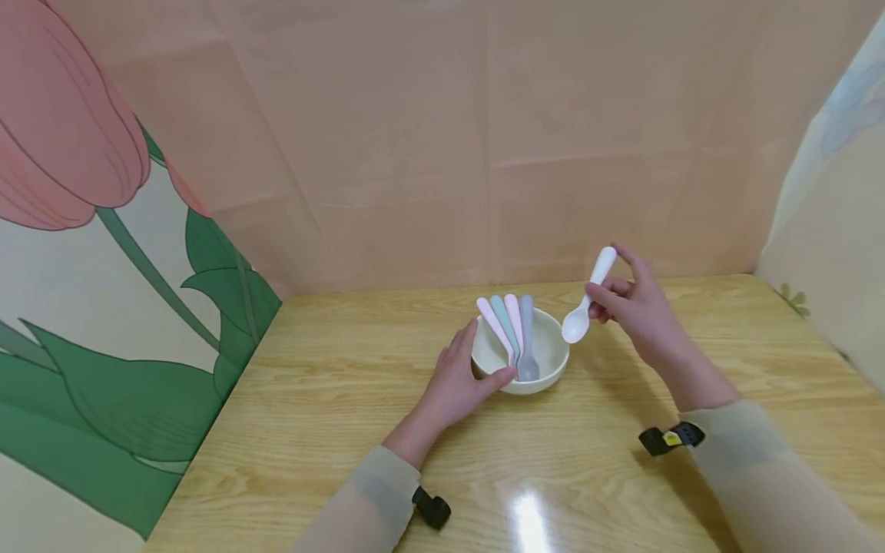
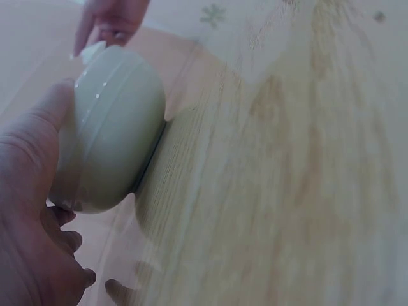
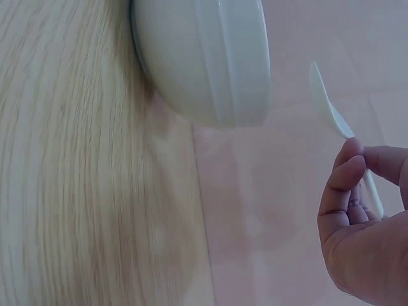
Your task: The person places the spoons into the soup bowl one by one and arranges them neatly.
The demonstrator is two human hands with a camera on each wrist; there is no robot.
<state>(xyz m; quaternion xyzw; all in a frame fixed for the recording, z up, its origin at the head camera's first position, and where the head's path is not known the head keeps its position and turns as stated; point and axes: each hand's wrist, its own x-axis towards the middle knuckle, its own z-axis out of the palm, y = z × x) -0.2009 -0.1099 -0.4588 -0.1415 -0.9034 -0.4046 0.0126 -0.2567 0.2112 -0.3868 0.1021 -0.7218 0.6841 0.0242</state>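
A cream bowl (image 1: pixel 553 369) stands on the wooden table. Inside it several spoons lean side by side, handles up: a pink spoon (image 1: pixel 492 322), a green spoon (image 1: pixel 507 319), another pink one and a grey-violet spoon (image 1: pixel 528 338). My left hand (image 1: pixel 456 380) holds the bowl's left side, thumb at the near rim, fingers along the outer wall. Right of the bowl and above the table, my right hand (image 1: pixel 632 303) pinches a white spoon (image 1: pixel 577 326) by its handle, the spoon's head tilted down toward the bowl. In the right wrist view this white spoon (image 3: pixel 328 108) is apart from the bowl.
The wooden table (image 1: pixel 311 407) reaches back to a pinkish-brown backdrop (image 1: pixel 387 153). A panel with a painted tulip (image 1: pixel 62 115) stands along the left, and a pale wall (image 1: pixel 836 253) along the right. Each sleeve carries a black wrist strap (image 1: pixel 432 508).
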